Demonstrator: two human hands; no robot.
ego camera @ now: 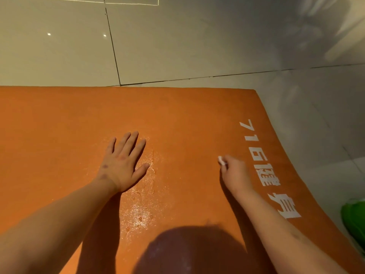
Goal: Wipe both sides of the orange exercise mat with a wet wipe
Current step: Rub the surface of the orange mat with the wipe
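The orange exercise mat (59,119) lies flat on the tiled floor and fills most of the view, with white printed characters along its right side. My left hand (123,165) rests flat on the mat near its middle, fingers spread and straight. My right hand (234,173) is blurred, and its curled fingers pinch a small white wet wipe (222,160) against the mat, just left of the printed characters. A glistening wet streak (142,206) runs down the mat between my two hands.
Glossy grey floor tiles (177,40) surround the mat beyond its far and right edges. A green object (353,220) lies on the floor at the right edge of view, beside the mat. A round shadow falls on the mat's near part.
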